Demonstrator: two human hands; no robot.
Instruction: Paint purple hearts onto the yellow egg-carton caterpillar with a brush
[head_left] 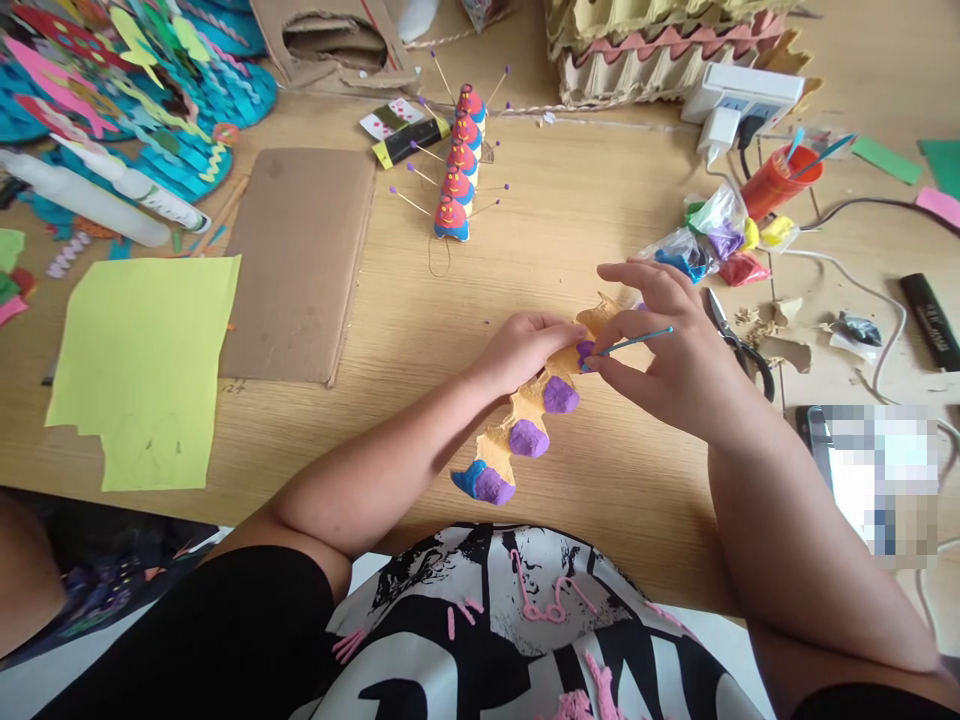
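My left hand (525,350) grips a yellow egg-carton strip (531,405) from its left side, near the upper part. Purple clay (529,438) covers several of its bumps, and a blue clay piece (466,478) sits at the lower end. In my right hand (667,350), thumb and fingers pinch a thin blue stick (637,341), its inner end at a purple lump on the strip. The fingers partly hide that contact and the strip's upper end. Farther back stands a finished-looking caterpillar (463,160) with red and blue clay, smiling faces and purple-tipped sticks.
Bags of coloured clay (724,240), an orange cup (780,180) with sticks and scissors (739,345) lie right. Cardboard (300,260), yellow paper (150,370) and glue bottles (127,190) lie left. Egg trays (660,60) and a power strip (742,95) stand behind.
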